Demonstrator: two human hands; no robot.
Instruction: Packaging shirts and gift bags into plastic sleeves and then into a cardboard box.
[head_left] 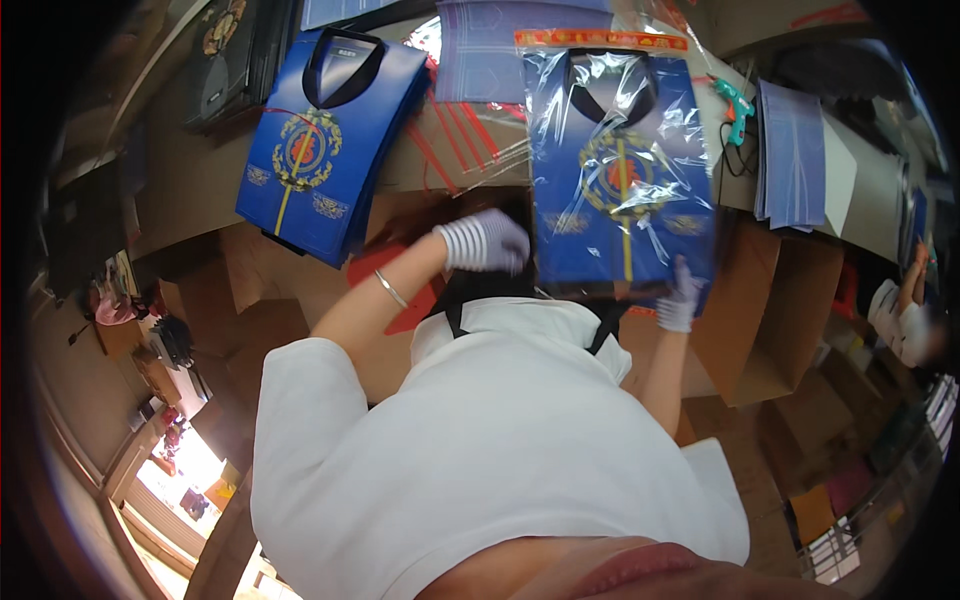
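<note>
A blue gift bag [575, 235] with a black ribbon handle, a round gold-and-red emblem and a yellow stripe stands before me inside a clear plastic sleeve [600, 40] with a red-and-orange top band. My right hand [682, 300], in a striped white-and-grey glove, grips its lower right corner, thumb on the front. Beside the bag's left edge is my left hand [488, 243], gloved alike, its fingers curled; whether anything is in them is hidden. A stack of similar blue gift bags [280, 200] without sleeves lies to the left on the table.
Red strips [455, 135] and loose clear plastic lie between the bags. A teal glue gun [737, 108] with a black cord rests at the right, next to blue printed sheets [790, 155]. Below the table edge stands an open cardboard box [750, 320]. Another person [900, 315] is at the far right.
</note>
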